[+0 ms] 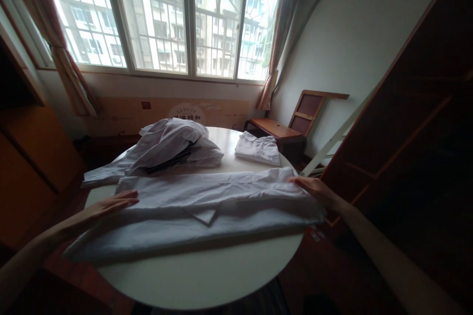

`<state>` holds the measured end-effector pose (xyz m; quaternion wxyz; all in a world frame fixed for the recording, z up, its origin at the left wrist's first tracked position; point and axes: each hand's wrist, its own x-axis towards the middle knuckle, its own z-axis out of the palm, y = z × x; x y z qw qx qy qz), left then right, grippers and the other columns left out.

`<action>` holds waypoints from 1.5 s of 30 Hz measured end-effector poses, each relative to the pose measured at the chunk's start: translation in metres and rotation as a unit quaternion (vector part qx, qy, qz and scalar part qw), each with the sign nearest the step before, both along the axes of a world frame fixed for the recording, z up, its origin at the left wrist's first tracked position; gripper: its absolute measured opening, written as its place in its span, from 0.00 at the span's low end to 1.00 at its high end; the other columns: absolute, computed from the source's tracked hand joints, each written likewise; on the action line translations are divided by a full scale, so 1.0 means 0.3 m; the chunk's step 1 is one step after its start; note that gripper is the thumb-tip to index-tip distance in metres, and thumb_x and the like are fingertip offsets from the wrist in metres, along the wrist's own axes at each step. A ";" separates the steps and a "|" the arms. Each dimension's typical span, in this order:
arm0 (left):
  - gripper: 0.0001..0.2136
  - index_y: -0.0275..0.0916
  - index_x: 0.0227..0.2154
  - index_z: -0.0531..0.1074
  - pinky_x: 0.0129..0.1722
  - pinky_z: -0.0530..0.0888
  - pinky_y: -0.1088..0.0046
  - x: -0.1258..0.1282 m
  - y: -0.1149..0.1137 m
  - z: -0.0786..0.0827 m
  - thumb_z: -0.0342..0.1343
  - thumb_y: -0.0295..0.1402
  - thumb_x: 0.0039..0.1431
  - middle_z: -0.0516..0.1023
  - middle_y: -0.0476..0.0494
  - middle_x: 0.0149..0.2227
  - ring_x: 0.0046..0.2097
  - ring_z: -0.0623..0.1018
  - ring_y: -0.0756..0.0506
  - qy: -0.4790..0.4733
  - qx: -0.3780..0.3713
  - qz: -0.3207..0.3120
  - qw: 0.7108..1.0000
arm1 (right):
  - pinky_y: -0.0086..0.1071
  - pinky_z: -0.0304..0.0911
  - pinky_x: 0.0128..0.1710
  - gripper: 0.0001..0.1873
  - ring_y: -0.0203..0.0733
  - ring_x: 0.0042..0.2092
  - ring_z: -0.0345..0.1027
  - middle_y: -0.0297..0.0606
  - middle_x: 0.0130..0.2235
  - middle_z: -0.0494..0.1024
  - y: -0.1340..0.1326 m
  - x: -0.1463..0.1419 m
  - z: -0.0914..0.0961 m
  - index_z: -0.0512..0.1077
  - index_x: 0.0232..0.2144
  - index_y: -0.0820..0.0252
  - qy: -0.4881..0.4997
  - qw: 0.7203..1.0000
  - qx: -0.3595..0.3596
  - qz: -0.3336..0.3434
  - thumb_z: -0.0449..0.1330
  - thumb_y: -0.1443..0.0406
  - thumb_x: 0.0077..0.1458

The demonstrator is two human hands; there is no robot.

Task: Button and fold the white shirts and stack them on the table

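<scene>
A white shirt point(207, 204) lies spread lengthwise across the round white table point(207, 275), folded into a long band with its collar near the middle. My left hand point(111, 205) rests flat on the shirt's left end, fingers stretched out. My right hand point(314, 189) lies flat on the shirt's right end, fingers extended along the cloth.
A heap of white garments point(170, 147) sits at the table's far side, and a folded white shirt point(258, 150) lies far right. A wooden chair point(291, 125) stands beyond the table. A dark wooden cabinet point(417, 123) rises on the right, a window behind.
</scene>
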<state>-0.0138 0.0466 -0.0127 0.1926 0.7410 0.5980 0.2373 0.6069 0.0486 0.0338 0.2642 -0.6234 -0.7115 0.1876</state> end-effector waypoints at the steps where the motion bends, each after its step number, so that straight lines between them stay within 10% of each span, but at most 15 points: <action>1: 0.27 0.41 0.39 0.76 0.57 0.59 0.61 0.000 0.009 0.016 0.34 0.48 0.56 0.71 0.44 0.52 0.55 0.68 0.39 0.003 -0.004 0.026 1.000 | 0.35 0.61 0.46 0.18 0.49 0.46 0.68 0.41 0.41 0.78 0.023 0.018 0.005 0.75 0.34 0.59 0.020 0.997 0.032 -0.060 0.51 0.55 0.52; 6: 0.29 0.34 0.46 0.70 0.55 0.61 0.66 0.025 0.091 0.048 0.40 0.52 0.52 0.69 0.37 0.53 0.54 0.68 0.41 0.095 0.069 0.033 0.993 | 0.30 0.63 0.29 0.19 0.41 0.27 0.68 0.40 0.21 0.74 0.171 0.049 -0.014 0.70 0.17 0.62 0.097 0.971 0.017 -0.218 0.53 0.54 0.50; 14: 0.24 0.35 0.53 0.64 0.56 0.60 0.61 0.038 0.170 -0.095 0.38 0.39 0.57 0.65 0.37 0.56 0.59 0.61 0.40 0.237 0.076 0.072 0.966 | 0.30 0.58 0.20 0.12 0.38 0.20 0.62 0.33 0.14 0.66 0.267 -0.031 -0.045 0.66 0.14 0.60 0.185 0.942 -0.057 -0.273 0.57 0.61 0.43; 23: 0.22 0.30 0.52 0.65 0.55 0.58 0.54 0.162 0.136 0.031 0.38 0.32 0.58 0.62 0.31 0.58 0.59 0.61 0.35 0.296 0.093 0.097 0.946 | 0.36 0.62 0.34 0.17 0.54 0.40 0.70 0.55 0.36 0.76 0.270 -0.125 0.079 0.74 0.32 0.66 -0.139 0.931 0.019 -0.337 0.58 0.56 0.47; 29: 0.21 0.28 0.52 0.63 0.56 0.59 0.60 0.555 0.158 0.154 0.39 0.32 0.59 0.62 0.29 0.57 0.59 0.61 0.38 0.239 0.179 0.003 0.954 | 0.31 0.60 0.40 0.16 0.46 0.43 0.70 0.46 0.40 0.77 0.244 -0.443 0.165 0.73 0.38 0.61 -0.124 0.981 0.079 -0.126 0.48 0.61 0.57; 34: 0.22 0.26 0.55 0.59 0.57 0.58 0.63 0.821 0.138 0.104 0.40 0.27 0.57 0.57 0.31 0.60 0.61 0.58 0.41 0.212 0.143 -0.058 0.965 | 0.32 0.54 0.53 0.24 0.43 0.55 0.60 0.49 0.55 0.66 0.191 -0.739 -0.026 0.60 0.55 0.68 -0.146 0.983 0.098 0.048 0.48 0.66 0.56; 39: 0.24 0.27 0.57 0.57 0.59 0.53 0.65 0.812 0.138 -0.002 0.39 0.29 0.57 0.57 0.32 0.60 0.61 0.57 0.43 0.204 0.060 -0.106 0.971 | 0.41 0.47 0.58 0.24 0.45 0.60 0.50 0.49 0.59 0.60 0.140 -0.788 -0.195 0.59 0.56 0.66 -0.180 0.975 0.084 0.094 0.46 0.66 0.57; 45: 0.27 0.32 0.59 0.54 0.59 0.52 0.67 0.596 0.144 -0.021 0.36 0.40 0.59 0.53 0.39 0.62 0.63 0.54 0.44 0.207 0.031 -0.087 0.974 | 0.43 0.43 0.59 0.28 0.47 0.62 0.47 0.48 0.60 0.57 0.124 -0.664 -0.186 0.58 0.57 0.66 -0.206 0.968 0.086 0.117 0.42 0.56 0.60</action>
